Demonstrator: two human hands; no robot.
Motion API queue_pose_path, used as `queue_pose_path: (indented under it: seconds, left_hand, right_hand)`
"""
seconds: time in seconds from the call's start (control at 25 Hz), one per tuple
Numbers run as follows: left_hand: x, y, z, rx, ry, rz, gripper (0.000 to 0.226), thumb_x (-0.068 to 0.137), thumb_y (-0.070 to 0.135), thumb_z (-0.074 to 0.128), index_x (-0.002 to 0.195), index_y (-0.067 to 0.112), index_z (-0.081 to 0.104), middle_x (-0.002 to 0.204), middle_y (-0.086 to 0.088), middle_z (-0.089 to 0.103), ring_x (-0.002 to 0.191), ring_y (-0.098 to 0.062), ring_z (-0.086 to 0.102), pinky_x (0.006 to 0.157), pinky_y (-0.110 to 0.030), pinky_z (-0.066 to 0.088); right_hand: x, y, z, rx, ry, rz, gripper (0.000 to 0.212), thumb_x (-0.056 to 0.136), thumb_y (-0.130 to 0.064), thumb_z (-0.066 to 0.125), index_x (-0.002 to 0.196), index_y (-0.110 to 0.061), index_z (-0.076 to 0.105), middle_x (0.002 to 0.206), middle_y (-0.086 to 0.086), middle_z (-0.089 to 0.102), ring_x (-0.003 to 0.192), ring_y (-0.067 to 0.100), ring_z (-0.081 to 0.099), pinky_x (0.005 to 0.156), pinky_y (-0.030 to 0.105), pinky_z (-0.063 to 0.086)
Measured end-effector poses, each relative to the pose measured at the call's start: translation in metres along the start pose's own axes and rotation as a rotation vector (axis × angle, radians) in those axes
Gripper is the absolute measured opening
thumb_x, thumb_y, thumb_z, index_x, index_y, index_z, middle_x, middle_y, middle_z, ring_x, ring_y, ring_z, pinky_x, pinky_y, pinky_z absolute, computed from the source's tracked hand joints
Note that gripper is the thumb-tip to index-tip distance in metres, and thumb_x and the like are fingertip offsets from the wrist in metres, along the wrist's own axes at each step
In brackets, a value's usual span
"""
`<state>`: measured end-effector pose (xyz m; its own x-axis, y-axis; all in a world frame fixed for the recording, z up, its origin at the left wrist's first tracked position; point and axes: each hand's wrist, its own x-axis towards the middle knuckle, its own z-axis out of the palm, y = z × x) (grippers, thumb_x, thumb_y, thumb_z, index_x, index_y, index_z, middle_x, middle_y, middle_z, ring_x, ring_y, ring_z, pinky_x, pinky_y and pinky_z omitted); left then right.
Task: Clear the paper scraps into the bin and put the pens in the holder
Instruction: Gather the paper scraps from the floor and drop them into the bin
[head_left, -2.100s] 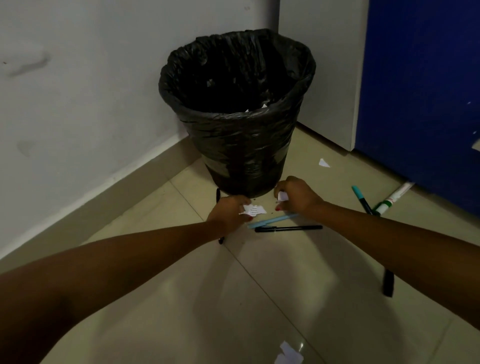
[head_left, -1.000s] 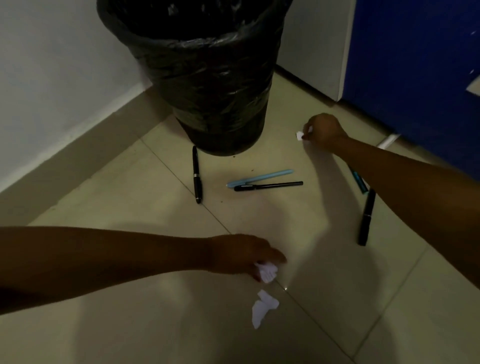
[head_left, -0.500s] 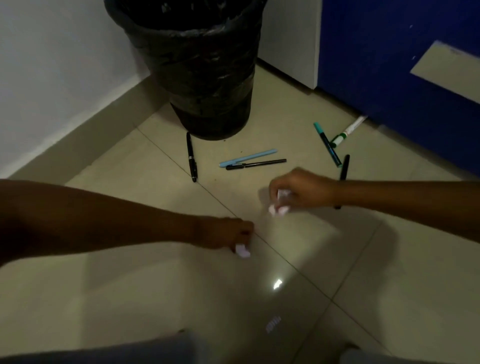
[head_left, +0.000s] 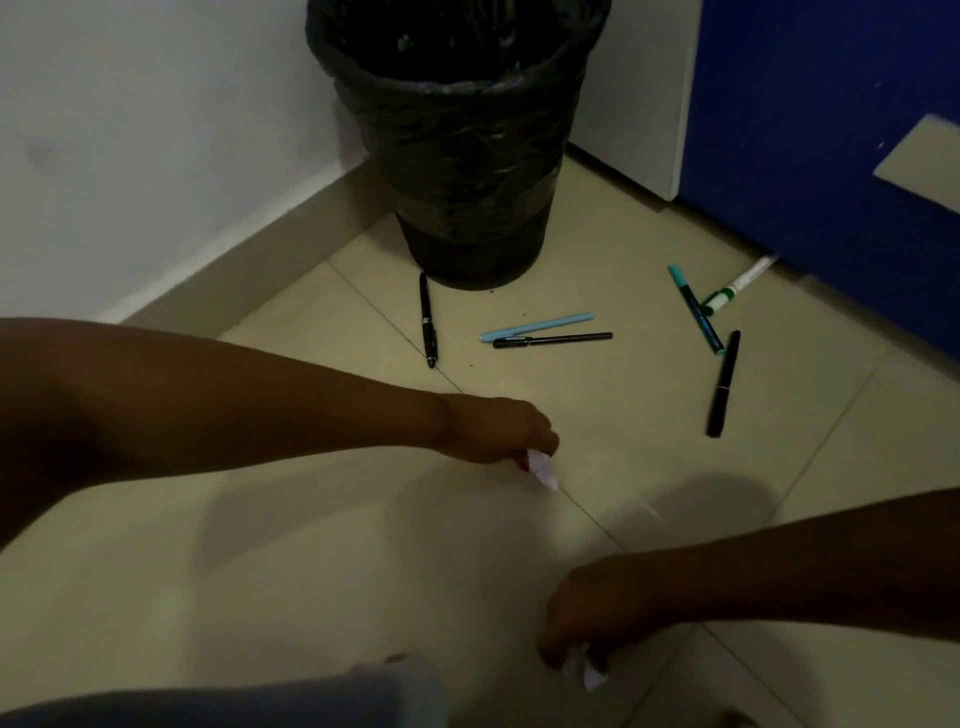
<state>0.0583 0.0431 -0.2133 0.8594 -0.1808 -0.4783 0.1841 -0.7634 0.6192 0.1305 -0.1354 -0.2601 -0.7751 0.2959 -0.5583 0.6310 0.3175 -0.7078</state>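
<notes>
A black-lined bin (head_left: 467, 150) stands in the corner on the tiled floor. My left hand (head_left: 493, 434) hovers mid-floor, shut on a white paper scrap (head_left: 543, 470). Low at the right, my right hand (head_left: 587, 618) is shut on crumpled white scraps (head_left: 584, 670). Several pens lie in front of the bin: a black pen (head_left: 427, 319), a light blue pen (head_left: 537, 326) beside a thin black pen (head_left: 553, 340), a teal marker (head_left: 695, 309), a green-and-white marker (head_left: 737, 286) and a black marker (head_left: 723, 384). No pen holder shows.
A white wall with a skirting board (head_left: 249, 249) runs along the left. A blue panel (head_left: 831, 130) and a white panel (head_left: 639, 88) close off the right. A grey trouser knee (head_left: 260, 701) fills the bottom left.
Both hands have pulled back from the bin while gathering scraps. The right hand dropped toward the bottom of the view; the left rose slightly. The loose scraps seen on the floor are gone.
</notes>
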Motion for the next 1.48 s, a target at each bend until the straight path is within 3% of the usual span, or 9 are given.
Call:
queue_pose_path:
  seconds: [0.2, 0.32, 0.48, 0.56, 0.76, 0.88, 1.12, 1.36, 1.48]
  left_hand:
    - [-0.009, -0.005, 0.008, 0.141, 0.112, 0.114, 0.01, 0.084, -0.007, 0.053, 0.092, -0.009, 0.059, 0.092, -0.029, 0.062, 0.088, -0.039, 0.056, 0.081, -0.042, 0.045]
    - [-0.019, 0.013, -0.015, 0.087, 0.504, 0.183, 0.021, 0.086, 0.015, 0.052, 0.088, -0.003, 0.062, 0.082, -0.018, 0.066, 0.082, -0.017, 0.055, 0.075, -0.03, 0.047]
    - [-0.057, 0.05, -0.131, 0.043, 1.434, 0.169, 0.015, 0.087, 0.015, 0.055, 0.087, 0.002, 0.063, 0.082, -0.004, 0.063, 0.073, 0.001, 0.055, 0.068, -0.009, 0.042]
    - [-0.074, 0.048, -0.188, 0.065, 1.611, 0.007, 0.009, 0.087, 0.01, 0.059, 0.087, 0.003, 0.063, 0.078, -0.004, 0.06, 0.065, 0.005, 0.051, 0.059, -0.003, 0.036]
    - [-0.066, -0.003, -0.241, 0.066, 1.382, -0.486, 0.023, 0.084, 0.019, 0.064, 0.087, -0.004, 0.064, 0.082, -0.022, 0.064, 0.071, -0.019, 0.05, 0.05, -0.013, 0.032]
    - [-0.061, -0.013, -0.25, 0.021, 1.347, -0.55, 0.04, 0.082, 0.026, 0.067, 0.11, 0.0, 0.058, 0.107, -0.018, 0.066, 0.095, -0.025, 0.059, 0.074, -0.019, 0.038]
    - [-0.067, 0.016, -0.203, 0.214, 1.585, -0.08, 0.023, 0.08, 0.007, 0.056, 0.102, 0.002, 0.056, 0.102, -0.016, 0.061, 0.097, -0.017, 0.053, 0.084, -0.011, 0.035]
    - [-0.03, 0.007, -0.105, 0.666, 1.018, 0.078, 0.03, 0.078, 0.015, 0.056, 0.108, 0.016, 0.052, 0.117, -0.004, 0.051, 0.126, -0.024, 0.036, 0.108, -0.049, 0.022]
    - [-0.007, 0.002, -0.069, 0.289, 0.718, 0.024, 0.043, 0.079, 0.015, 0.059, 0.119, 0.016, 0.045, 0.122, -0.009, 0.051, 0.112, -0.02, 0.046, 0.093, -0.045, 0.045]
  right_hand:
    - [0.004, -0.01, 0.005, -0.068, -0.004, -0.003, 0.023, 0.076, -0.003, 0.068, 0.091, 0.014, 0.062, 0.098, 0.037, 0.058, 0.092, 0.046, 0.057, 0.077, 0.043, 0.045]
    - [-0.027, -0.004, -0.035, 0.071, 0.133, 0.188, 0.027, 0.079, -0.011, 0.069, 0.096, 0.009, 0.064, 0.105, 0.03, 0.061, 0.098, 0.039, 0.056, 0.078, 0.033, 0.039]
    - [-0.127, -0.009, -0.179, 0.174, 1.071, 0.307, 0.011, 0.072, -0.023, 0.075, 0.078, -0.015, 0.07, 0.079, 0.005, 0.07, 0.073, 0.014, 0.064, 0.062, 0.028, 0.05]
    - [-0.168, -0.032, -0.245, 0.187, 1.473, 0.234, 0.007, 0.073, -0.022, 0.073, 0.076, -0.022, 0.067, 0.073, -0.007, 0.065, 0.065, -0.002, 0.061, 0.055, 0.011, 0.05]
    - [-0.154, -0.014, -0.34, 0.148, 1.747, 0.389, 0.023, 0.07, -0.016, 0.078, 0.088, -0.004, 0.069, 0.094, 0.016, 0.071, 0.086, 0.023, 0.066, 0.074, 0.029, 0.053]
    - [-0.14, 0.01, -0.353, 0.192, 1.71, 0.455, 0.049, 0.066, -0.019, 0.081, 0.109, -0.005, 0.062, 0.109, 0.015, 0.067, 0.099, 0.025, 0.062, 0.081, 0.026, 0.047]
    - [-0.165, 0.013, -0.322, -0.234, 1.827, 0.324, 0.012, 0.079, -0.004, 0.066, 0.091, -0.006, 0.069, 0.092, 0.013, 0.071, 0.08, 0.012, 0.06, 0.078, 0.021, 0.05]
    - [-0.178, 0.033, -0.261, -0.333, 1.695, 0.372, 0.006, 0.08, -0.004, 0.065, 0.085, -0.007, 0.068, 0.084, 0.013, 0.069, 0.071, 0.015, 0.059, 0.065, 0.03, 0.053]
    - [-0.168, 0.052, -0.215, -0.191, 1.594, 0.447, 0.01, 0.079, -0.001, 0.065, 0.086, -0.007, 0.067, 0.087, 0.012, 0.067, 0.073, 0.019, 0.06, 0.063, 0.031, 0.053]
